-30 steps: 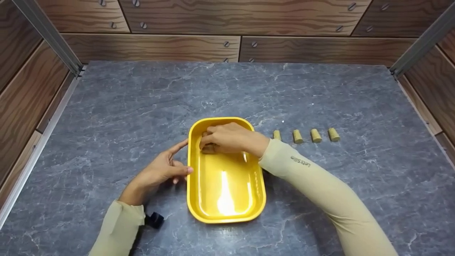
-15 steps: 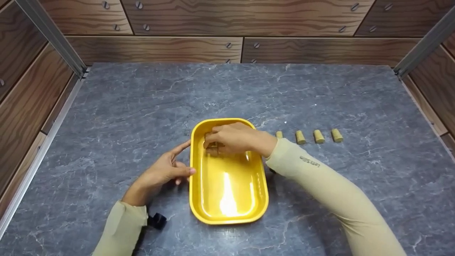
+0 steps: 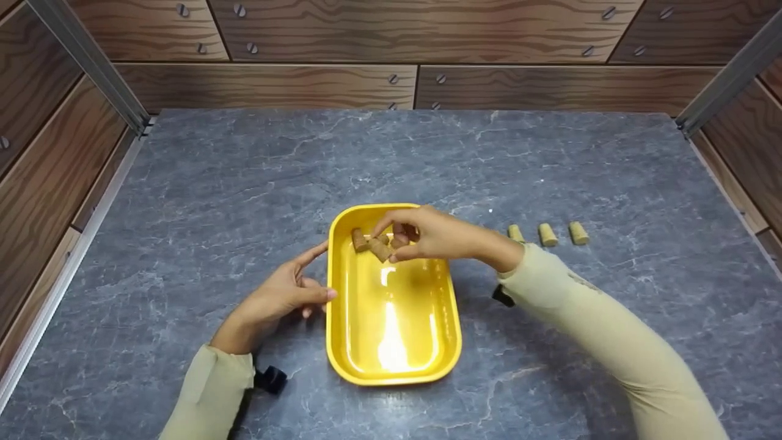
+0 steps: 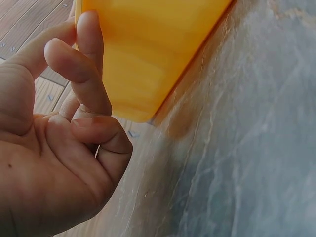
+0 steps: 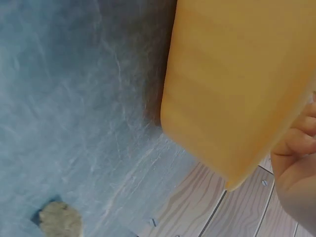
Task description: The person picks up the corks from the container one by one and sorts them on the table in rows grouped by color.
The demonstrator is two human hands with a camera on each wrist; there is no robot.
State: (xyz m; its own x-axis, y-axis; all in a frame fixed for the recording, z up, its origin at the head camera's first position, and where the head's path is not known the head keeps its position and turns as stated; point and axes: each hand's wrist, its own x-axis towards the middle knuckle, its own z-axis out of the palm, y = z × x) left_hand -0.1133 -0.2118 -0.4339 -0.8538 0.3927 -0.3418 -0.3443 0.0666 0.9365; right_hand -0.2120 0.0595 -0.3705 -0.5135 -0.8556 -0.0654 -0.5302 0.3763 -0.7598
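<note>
Holding yellow tray (image 3: 369, 324), left hand (image 3: 281, 293), pinching cork (image 3: 380, 250) inside, right hand (image 3: 431, 233)

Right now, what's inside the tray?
Corks are in the far half of the tray, one between the thumb and forefinger of the right hand. The hand hides part of the group, so the count is unclear.

I'm at what looks like a small enclosed work booth, workshop-like. Wood-patterned panels (image 3: 330, 30) with screw heads (image 3: 240, 10) wall my veined grey tabletop (image 3: 244, 171) at the back and both sides, and metal posts (image 3: 85, 58) stand at its far corners.
</note>
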